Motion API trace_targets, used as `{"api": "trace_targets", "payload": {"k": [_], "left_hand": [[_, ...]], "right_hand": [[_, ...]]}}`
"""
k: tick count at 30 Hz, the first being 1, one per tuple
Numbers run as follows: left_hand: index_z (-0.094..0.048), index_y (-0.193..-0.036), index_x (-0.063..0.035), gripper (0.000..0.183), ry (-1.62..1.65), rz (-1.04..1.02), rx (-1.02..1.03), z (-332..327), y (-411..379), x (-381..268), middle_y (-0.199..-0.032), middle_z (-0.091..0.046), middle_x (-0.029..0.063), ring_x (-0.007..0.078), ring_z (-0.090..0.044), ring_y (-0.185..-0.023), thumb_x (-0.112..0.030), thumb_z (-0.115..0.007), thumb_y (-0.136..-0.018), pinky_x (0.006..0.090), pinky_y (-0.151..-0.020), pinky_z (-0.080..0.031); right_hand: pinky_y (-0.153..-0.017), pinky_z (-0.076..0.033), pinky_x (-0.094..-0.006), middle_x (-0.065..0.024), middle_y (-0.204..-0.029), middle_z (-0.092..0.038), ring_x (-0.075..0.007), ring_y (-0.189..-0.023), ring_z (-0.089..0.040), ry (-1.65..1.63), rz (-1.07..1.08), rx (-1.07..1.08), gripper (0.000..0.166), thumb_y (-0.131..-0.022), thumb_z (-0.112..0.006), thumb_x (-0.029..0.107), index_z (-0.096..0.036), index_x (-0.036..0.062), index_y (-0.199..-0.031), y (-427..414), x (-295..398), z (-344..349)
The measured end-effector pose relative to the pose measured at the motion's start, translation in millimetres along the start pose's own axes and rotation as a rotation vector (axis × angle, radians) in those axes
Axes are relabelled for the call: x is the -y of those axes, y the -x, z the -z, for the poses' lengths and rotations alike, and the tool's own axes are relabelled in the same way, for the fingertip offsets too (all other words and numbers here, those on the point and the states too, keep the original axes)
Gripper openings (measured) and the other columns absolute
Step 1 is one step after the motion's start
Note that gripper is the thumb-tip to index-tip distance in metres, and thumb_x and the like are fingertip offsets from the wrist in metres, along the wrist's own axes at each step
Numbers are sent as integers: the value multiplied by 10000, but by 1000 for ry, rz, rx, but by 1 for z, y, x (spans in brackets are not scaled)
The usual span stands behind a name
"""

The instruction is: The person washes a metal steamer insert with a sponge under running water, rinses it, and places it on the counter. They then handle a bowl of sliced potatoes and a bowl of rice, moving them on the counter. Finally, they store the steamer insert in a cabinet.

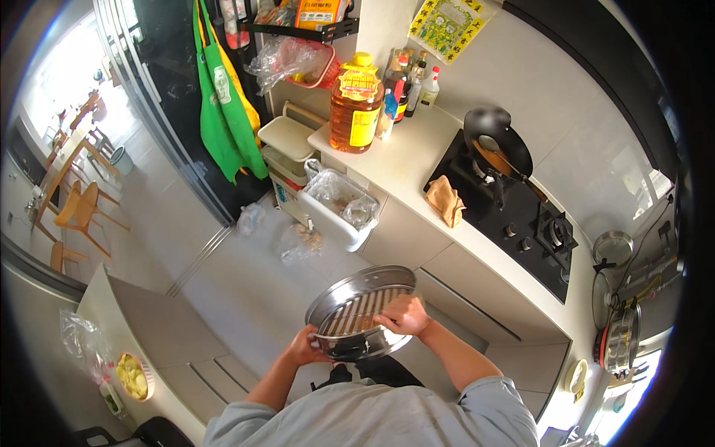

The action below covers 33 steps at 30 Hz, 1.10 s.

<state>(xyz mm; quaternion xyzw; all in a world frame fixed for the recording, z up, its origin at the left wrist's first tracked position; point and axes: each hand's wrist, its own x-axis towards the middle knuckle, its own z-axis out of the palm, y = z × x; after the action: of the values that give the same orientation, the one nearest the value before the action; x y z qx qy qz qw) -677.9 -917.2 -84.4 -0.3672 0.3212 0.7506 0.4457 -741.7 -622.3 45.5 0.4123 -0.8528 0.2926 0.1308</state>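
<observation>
In front of my body I hold a round stainless-steel pan, apparently a steamer tier (362,281), tilted over the floor. Its inside shows a pattern of parallel slats or their reflection. My left hand (306,346) grips its near left edge, beside a dark side handle. My right hand (406,314) is over the right part of the pan with its fingers curled and the thumb towards the inside. Whether those fingers hold anything is hidden. A white bin (313,215) with a clear plastic liner hangs on the cabinet front beyond the pan.
On the counter (413,148) stand a large oil jug (342,125), several sauce bottles (410,84) and a tan cloth (445,202). A wok (516,148) with a spatula sits on the gas hob (491,220). Plastic bags (301,244) lie on the floor. A bowl of yellow slices (133,377) stands lower left.
</observation>
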Motion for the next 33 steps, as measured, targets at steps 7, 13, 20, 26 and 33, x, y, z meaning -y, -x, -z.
{"api": "trace_targets", "payload": {"k": [7,13,20,26,33], "left_hand": [[-510,-873,-30,276,214,-141,126,28,-24,9,-920,-611,181,390,-602,-904,-295,-518,-795,559,-836,-513],[-530,-998,-71,286,250,-76,75,40,-52,-4,-1025,-600,181,385,-593,-957,-283,-536,-805,574,-850,-495],[-443,-1200,-92,496,163,-2,-59,17,-74,-14,-1106,-562,206,403,-585,-1021,-311,-619,-791,596,-875,-489],[-469,-1124,-4,471,106,73,-158,-11,-94,-29,-1041,-561,216,391,-608,-953,-309,-614,-795,578,-835,-520],[-512,-1074,-27,384,-6,61,-221,-39,-96,-54,-938,-537,190,352,-593,-898,-267,-614,-793,539,-831,-534]], "right_hand": [[-605,-486,-423,-113,-775,-591,-314,-714,-593,21,-357,85,245,-877,-597,259,-599,74,-715,-33,-82,-47],[-900,-452,-422,-124,-1149,-555,-312,-1082,-536,226,-554,-219,318,-820,-651,200,-590,98,-1114,-90,-180,-40],[-1068,-271,-490,-128,-1383,-400,-354,-1273,-361,774,-847,-318,473,-903,-511,253,-436,139,-1355,-19,-323,31],[-1126,-215,-444,-128,-1455,-354,-324,-1352,-301,492,-688,-64,453,-926,-461,184,-426,117,-1373,-73,-327,-8],[-1100,-271,-468,-177,-1450,-339,-355,-1346,-299,440,-704,-129,476,-899,-495,270,-446,135,-1353,-169,-354,-45]]}}
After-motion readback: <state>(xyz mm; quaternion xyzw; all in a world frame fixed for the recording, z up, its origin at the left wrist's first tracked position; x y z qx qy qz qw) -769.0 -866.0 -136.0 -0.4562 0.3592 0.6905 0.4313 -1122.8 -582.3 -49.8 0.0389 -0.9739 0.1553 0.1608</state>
